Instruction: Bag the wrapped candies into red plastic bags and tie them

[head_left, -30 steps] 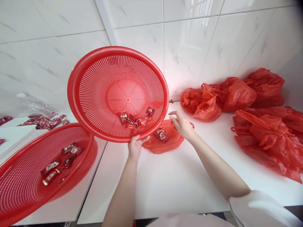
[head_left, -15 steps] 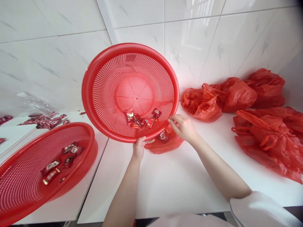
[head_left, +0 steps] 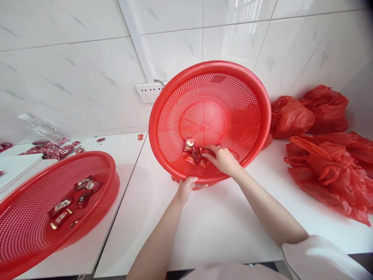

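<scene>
A red mesh plastic basket is tilted so that its inside faces me. My left hand is closed on its front rim, thumb on top and fingers underneath. Small red wrapped candies lie together low inside the basket. Reaching in over the rim, my right hand has its thumb and fingers pinched at one of these candies, partly covering it. Under the front rim a little of a red plastic bag shows; the basket hides the rest.
Another red mesh basket with several wrapped candies stands at left. Behind it are a pile of candies and a clear plastic bottle. Red plastic bags lie at right on the white table. A socket strip is on the wall.
The tilted basket has moved right with my left hand on its rim, now covering most of the bag beneath. My right hand has gone from outside the rim into the candies.
</scene>
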